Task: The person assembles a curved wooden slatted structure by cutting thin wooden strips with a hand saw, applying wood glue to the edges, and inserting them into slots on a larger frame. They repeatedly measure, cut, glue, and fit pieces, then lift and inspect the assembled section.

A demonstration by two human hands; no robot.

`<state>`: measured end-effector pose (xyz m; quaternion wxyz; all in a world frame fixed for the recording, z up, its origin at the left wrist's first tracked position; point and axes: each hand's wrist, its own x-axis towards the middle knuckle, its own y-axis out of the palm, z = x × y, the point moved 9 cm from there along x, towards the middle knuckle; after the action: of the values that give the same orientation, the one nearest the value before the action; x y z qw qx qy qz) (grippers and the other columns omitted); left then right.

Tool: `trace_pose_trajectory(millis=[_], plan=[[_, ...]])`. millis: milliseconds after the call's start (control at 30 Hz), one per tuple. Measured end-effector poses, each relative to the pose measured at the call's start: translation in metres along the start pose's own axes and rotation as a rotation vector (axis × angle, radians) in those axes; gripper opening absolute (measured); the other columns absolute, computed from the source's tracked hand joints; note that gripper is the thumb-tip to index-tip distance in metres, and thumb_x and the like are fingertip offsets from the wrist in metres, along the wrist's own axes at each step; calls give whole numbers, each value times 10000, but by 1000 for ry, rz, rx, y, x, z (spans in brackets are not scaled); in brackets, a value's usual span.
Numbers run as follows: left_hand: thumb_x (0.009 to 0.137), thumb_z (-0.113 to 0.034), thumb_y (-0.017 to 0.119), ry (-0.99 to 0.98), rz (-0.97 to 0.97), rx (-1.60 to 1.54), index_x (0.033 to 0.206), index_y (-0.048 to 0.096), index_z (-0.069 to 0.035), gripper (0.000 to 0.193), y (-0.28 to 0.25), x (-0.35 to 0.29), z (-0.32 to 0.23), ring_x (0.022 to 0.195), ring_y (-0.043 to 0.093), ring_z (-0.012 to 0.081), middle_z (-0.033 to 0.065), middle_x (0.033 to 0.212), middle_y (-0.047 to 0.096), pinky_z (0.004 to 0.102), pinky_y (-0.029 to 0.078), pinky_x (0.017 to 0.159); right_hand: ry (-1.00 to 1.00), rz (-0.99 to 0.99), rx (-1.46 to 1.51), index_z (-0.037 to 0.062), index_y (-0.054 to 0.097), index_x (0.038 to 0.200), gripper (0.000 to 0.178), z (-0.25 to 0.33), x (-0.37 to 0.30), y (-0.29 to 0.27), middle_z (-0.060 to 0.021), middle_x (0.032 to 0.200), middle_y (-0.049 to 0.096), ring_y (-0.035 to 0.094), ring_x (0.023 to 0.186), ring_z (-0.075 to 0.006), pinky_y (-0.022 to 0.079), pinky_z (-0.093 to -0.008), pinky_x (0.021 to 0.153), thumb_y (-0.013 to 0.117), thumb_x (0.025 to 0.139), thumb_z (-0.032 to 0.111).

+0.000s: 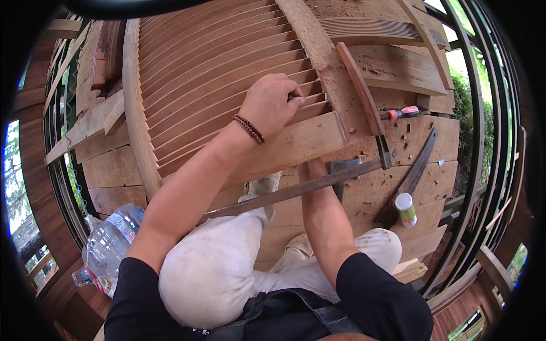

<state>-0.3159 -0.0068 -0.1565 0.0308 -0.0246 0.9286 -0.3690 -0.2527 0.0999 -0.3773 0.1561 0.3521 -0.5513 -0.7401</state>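
My left hand (272, 103) is closed above the lower right part of a slatted wooden panel (222, 74). A small dark thing shows between thumb and forefinger; its kind cannot be made out. My right forearm (321, 210) reaches beneath the panel's near rail (301, 142), which hides the right hand and its fingers. Across that forearm runs a long narrow bar (296, 192). At its right end it meets a dark fitting below a curved reddish wooden piece (364, 88), which lies along the panel's right stile (318, 62).
Right of the panel lie a red-and-black tool handle (402, 113), a handsaw (420, 162) and a white-lidded can (406, 209). A dark metal tool head (345, 167) sits beside my right forearm. Clear plastic bottles (114, 236) stand at left. Wood chips litter the boards (432, 182).
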Motion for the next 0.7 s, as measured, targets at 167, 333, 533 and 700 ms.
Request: trace_pose_trajectory(millis=[167,333,533,700], plan=[[863,-158,730,28,-5,14,866,730,-38,120,1,1,2,926,632,306,117,885,669,408,511,849,-2,-43,-12,82,566,1335,419,-2,-2,-4,-87,1298,633,645,1153,-261,545,-432,943,588,1003,337],[867,-149,721,80,-86,39,856,721,-40,109,2,-5,-3,949,620,311,116,880,663,416,501,850,0,-72,-24,82,570,1330,416,-8,-4,-8,-90,1289,636,646,1147,-262,544,-434,939,589,1001,335],[868,-139,720,69,-92,-20,844,714,-30,112,1,-3,1,913,623,307,107,854,658,418,503,819,-1,-94,-27,82,575,1324,412,-14,-3,-10,-94,1278,639,649,1140,-263,544,-436,935,590,998,333],[834,-120,721,81,-123,-26,807,716,-33,91,0,-3,0,905,635,332,127,856,677,439,513,827,2,-109,-39,81,579,1319,408,-16,-3,-11,-97,1269,642,650,1135,-264,543,-438,932,591,996,331]])
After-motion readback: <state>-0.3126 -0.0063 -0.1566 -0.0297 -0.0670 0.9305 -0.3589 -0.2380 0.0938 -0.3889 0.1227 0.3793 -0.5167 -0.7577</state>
